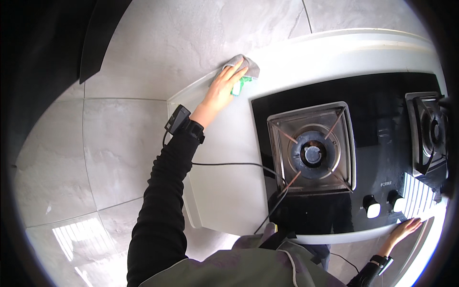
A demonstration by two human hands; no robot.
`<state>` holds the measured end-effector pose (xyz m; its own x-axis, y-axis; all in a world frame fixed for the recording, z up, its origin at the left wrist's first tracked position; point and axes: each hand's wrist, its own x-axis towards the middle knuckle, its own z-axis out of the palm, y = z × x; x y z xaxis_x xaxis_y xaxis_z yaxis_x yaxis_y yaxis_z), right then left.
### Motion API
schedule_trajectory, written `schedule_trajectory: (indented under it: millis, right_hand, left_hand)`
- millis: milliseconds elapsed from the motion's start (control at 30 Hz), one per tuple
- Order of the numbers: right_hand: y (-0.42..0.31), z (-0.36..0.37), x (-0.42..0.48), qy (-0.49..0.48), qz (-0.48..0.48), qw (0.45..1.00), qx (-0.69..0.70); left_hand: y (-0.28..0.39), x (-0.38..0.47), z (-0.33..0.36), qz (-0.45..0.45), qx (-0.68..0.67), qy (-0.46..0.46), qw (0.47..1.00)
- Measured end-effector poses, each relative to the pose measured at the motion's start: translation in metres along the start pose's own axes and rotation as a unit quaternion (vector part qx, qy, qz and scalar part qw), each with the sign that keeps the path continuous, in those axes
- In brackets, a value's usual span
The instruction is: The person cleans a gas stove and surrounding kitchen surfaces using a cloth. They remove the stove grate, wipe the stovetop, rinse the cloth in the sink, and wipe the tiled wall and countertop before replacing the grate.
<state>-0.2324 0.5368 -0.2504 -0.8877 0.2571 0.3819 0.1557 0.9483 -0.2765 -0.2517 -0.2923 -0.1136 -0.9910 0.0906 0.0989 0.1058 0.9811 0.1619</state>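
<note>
My left hand presses a grey cloth against the back left part of the white countertop, where it meets the tiled wall. A green and white piece shows beside the palm, under the fingers; whether it belongs to the cloth I cannot tell. At the lower right, my right hand rests on the counter's front edge with nothing visible in it. Between the hands lies a black glass gas hob, its near burner inside a square metal tray with pan supports.
A second burner sits at the right rim. Two control knobs stand near the hob's front. A black cable runs from my left wrist device across counter and burner. A dark panel hangs upper left, before grey wall tiles.
</note>
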Motion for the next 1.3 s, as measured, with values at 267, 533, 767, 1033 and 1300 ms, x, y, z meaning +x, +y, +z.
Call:
schedule_trajectory:
  millis: [267, 533, 767, 1033, 1300]
  right_hand:
    - [-0.008, 0.001, 0.002, 0.001, 0.030, 0.999, 0.024]
    - [-0.012, -0.014, 0.008, -0.090, 0.021, 0.996, 0.018]
    - [-0.125, -0.110, 0.057, -0.045, -0.077, 0.962, 0.258]
    - [-0.258, -0.153, 0.067, -0.249, -0.122, 0.801, 0.530]
    - [-0.292, -0.153, 0.064, -0.364, -0.210, 0.752, 0.508]
  left_hand:
    - [0.029, 0.013, 0.000, -0.074, 0.017, 0.002, 0.997]
    - [0.073, -0.007, -0.015, -0.241, -0.077, -0.032, 0.967]
    - [0.175, -0.098, -0.030, -0.437, -0.196, -0.164, 0.862]
    - [0.275, -0.166, -0.019, -0.464, -0.167, -0.152, 0.856]
    - [0.246, -0.114, -0.016, -0.442, -0.167, -0.092, 0.877]
